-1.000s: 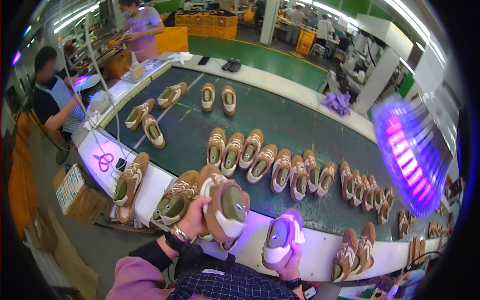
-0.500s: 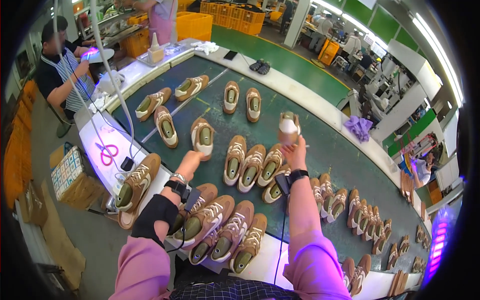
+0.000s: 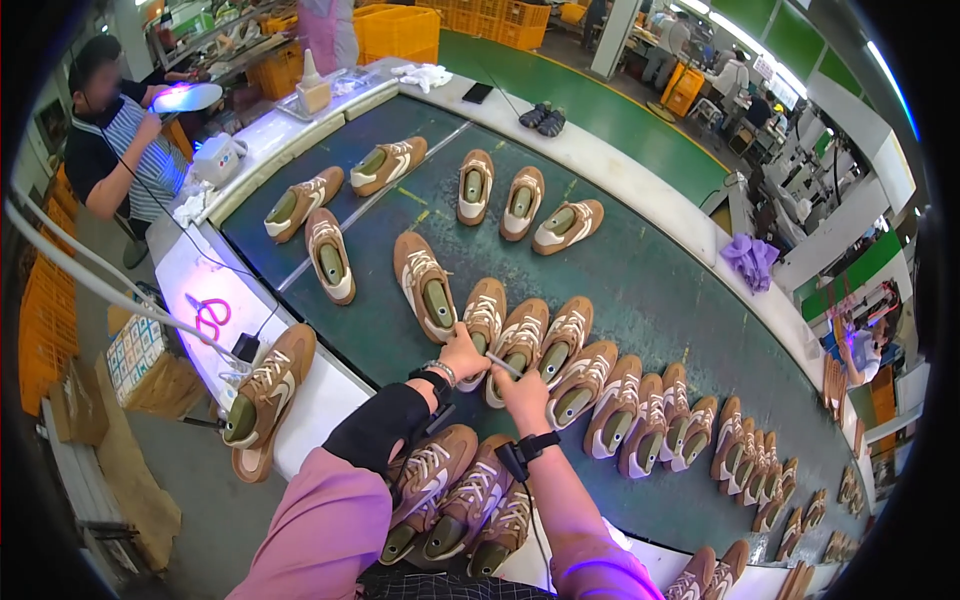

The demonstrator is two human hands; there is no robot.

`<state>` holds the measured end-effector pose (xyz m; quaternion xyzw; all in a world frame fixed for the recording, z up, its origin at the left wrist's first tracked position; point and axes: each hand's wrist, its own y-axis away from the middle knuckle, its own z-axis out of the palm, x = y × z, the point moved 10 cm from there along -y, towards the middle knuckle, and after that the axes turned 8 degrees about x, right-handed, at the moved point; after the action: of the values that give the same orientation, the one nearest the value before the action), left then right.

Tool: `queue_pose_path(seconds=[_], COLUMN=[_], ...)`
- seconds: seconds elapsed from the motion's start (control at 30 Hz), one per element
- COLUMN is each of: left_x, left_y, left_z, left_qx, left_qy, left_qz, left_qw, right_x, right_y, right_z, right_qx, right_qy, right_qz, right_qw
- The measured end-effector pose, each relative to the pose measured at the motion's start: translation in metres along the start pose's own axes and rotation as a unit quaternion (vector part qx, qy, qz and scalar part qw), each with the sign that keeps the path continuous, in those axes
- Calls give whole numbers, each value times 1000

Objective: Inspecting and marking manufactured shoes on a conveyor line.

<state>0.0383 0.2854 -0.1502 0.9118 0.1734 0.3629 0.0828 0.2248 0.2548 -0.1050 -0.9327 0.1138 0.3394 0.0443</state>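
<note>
Left hand [image 3: 463, 355]: fingers closed on heel of brown shoe [image 3: 482, 318].
Right hand [image 3: 522, 392]: pinching a thin tool, beside next shoe [image 3: 520, 340].
Belt [image 3: 650, 300]: shoe row continues right.
Yellow crates [image 3: 400, 30]: far beyond, contents unclear.

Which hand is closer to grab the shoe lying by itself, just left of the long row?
Left. The left hand rests beside that lone brown shoe, while the right hand sits further right, against the row's shoes.

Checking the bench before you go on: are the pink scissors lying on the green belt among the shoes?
No, the pink scissors lie on the white side bench, off the green belt.
</note>
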Motion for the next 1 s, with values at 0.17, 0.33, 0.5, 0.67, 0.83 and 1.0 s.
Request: queue_pose_path(seconds=[0.17, 0.33, 0.5, 0.67, 0.83, 1.0], left_x=[-7, -5, -3, 68, 115, 130], left_y=[-5, -5, 11, 129, 259, 356], left_z=[4, -11, -32, -87, -46, 59], left_qx=[37, 28, -50, -125, -194, -300], left_qy=[23, 47, 441, 552, 490, 426], left_qz=[-26, -44, -156, -88, -57, -67], left_qw=[999, 998, 883, 820, 848, 851], right_x=[-8, 4, 40, 18, 86, 167], right_y=[5, 2, -7, 63, 149, 225], right_z=[24, 23, 15, -59, -197, -291], right_qx=[-31, -14, -174, -281, -145, -35], right_qy=[-2, -29, -457, -697, -685, -628], right_qz=[-27, 6, 195, 206, 177, 154], right_qw=[999, 999, 850, 626, 692, 762])
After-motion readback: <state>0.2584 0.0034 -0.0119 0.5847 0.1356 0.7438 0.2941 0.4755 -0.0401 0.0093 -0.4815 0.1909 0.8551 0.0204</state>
